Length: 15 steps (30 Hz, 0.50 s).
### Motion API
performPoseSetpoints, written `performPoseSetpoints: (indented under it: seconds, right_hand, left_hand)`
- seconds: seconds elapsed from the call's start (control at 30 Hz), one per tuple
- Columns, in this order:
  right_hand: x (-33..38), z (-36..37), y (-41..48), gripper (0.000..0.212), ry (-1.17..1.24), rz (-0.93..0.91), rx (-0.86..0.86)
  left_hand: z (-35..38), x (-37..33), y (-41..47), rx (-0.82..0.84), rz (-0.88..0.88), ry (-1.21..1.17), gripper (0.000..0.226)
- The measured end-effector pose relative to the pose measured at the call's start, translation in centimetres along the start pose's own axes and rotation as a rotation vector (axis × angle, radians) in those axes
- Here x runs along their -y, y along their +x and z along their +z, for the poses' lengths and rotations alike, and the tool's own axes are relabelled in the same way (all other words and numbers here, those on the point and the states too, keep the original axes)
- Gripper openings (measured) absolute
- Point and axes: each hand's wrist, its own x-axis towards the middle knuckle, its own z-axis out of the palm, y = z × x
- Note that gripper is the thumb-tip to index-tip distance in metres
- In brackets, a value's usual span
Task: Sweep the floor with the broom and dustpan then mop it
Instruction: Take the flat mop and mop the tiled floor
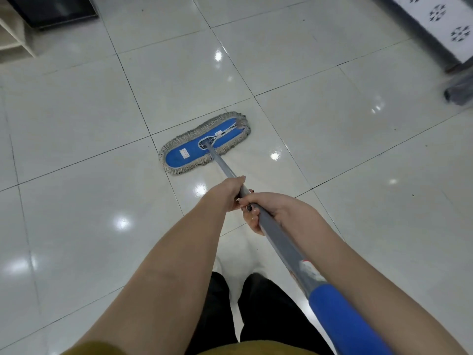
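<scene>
A flat mop lies with its blue, grey-fringed head (pixel 204 142) on the glossy white tiled floor (pixel 89 201) ahead of me. Its grey handle (pixel 279 239) runs back toward me and ends in a blue grip at the lower right. My left hand (pixel 229 192) grips the handle higher up, nearer the mop head. Right behind it, my right hand (pixel 271 210) is curled round the same handle. The two hands touch. No broom or dustpan is in view.
A dark cabinet base (pixel 64 14) and pale wooden shelving (pixel 12 34) stand at the far left. A white patterned piece of furniture (pixel 440 24) and a dark object (pixel 460 93) sit at the far right. My dark trouser legs (pixel 256 316) are below.
</scene>
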Motion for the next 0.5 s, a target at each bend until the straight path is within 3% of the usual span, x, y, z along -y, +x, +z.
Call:
performPoseSetpoints:
  seconds: [0.5]
  right_hand:
    - [-8.6,-14.4,-9.8,0.030,-0.111,0.084,-0.001]
  left_hand:
    - [15.2,10.5,-4.3,-0.068,-0.032,0.115,0.028]
